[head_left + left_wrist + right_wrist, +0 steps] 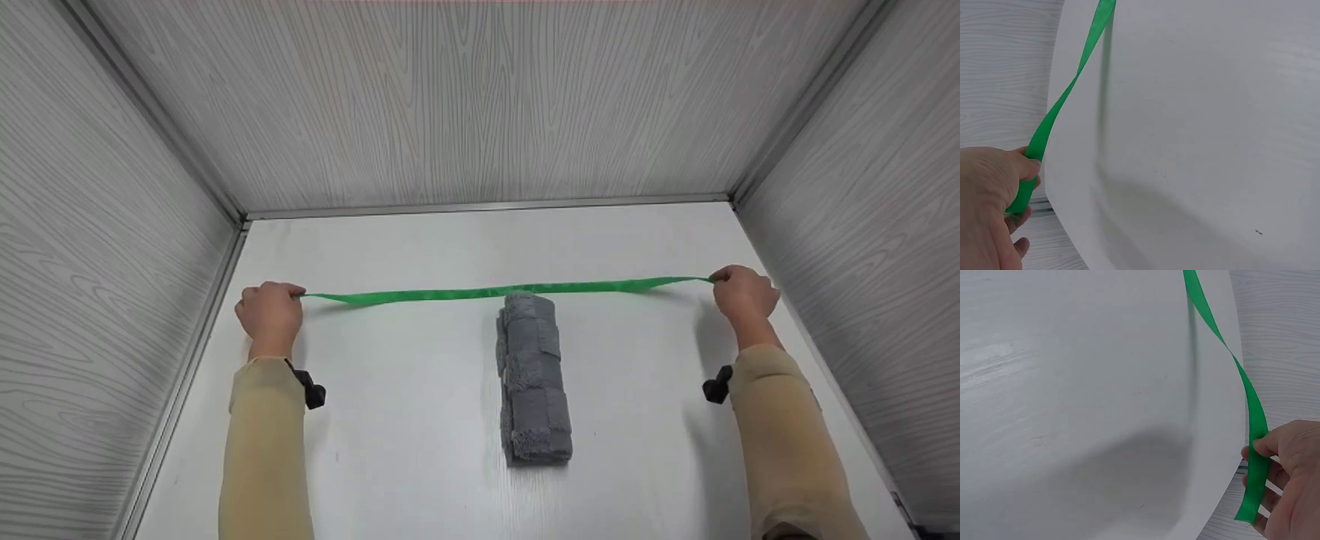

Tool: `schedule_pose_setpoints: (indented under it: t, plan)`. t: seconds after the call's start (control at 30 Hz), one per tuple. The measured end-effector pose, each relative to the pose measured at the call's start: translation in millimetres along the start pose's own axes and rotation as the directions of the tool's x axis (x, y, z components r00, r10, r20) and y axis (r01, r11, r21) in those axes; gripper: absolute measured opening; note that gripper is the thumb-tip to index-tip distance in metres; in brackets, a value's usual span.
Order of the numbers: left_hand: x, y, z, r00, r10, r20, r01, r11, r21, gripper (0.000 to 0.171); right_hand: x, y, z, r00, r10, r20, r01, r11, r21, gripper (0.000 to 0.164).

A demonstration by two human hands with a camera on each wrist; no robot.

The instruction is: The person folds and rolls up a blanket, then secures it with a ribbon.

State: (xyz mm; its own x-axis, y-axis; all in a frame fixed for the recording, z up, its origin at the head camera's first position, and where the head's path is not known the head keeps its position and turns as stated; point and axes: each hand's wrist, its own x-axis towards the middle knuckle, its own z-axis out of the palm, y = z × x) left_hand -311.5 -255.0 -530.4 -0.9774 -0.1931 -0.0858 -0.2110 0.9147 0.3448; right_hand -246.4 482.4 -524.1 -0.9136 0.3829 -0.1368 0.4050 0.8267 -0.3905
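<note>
A long green ribbon [442,295] stretches from side to side between the two hands, with a twist near each end. The left hand [271,313] pinches one end between thumb and fingers; in the left wrist view the ribbon's short tail [1021,197] lies against the fingers. At the right, the other hand [745,294] pinches the opposite end, and its tail [1253,495] hangs past the thumb in the right wrist view. A folded grey plush cloth [536,375] lies lengthwise on the white table, its far end right at the ribbon's middle. Whether the ribbon touches the cloth, I cannot tell.
The white tabletop [405,420] is bounded by wood-grain panels: a back panel [480,105], a left panel [90,262] and a right panel [862,247]. Metal strips run along their joints. A small black device [311,390] sits at the left wrist, another [718,385] at the right.
</note>
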Motion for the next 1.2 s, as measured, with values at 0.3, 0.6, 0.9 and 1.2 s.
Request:
schedule_pose_setpoints:
  t: [0.3,0.6,0.9,1.2]
  plan:
    - [-4.7,-6.2,7.8,1.0,-0.012,0.023,0.012,1.0,-0.018,0.037,-7.4,9.3,17.8,0.991,-0.058,-0.123,0.057,0.998,-0.018,0.035]
    - [-10.6,-14.5,11.7,0.999,-0.016,0.045,0.016,1.0,0.0,0.039,-12.4,20.5,28.0,0.992,-0.074,-0.106,0.077,0.997,0.022,0.027]
    - [-15.2,-22.0,11.9,0.996,-0.021,0.082,0.022,1.0,-0.004,0.054,-11.5,27.0,28.1,0.999,-0.029,-0.018,0.028,0.999,-0.044,0.042]
    - [-15.4,-31.4,6.8,0.994,-0.06,0.096,0.064,0.997,-0.037,0.068,-13.0,33.4,20.8,1.0,0.01,-0.009,-0.01,0.999,-0.043,0.054]
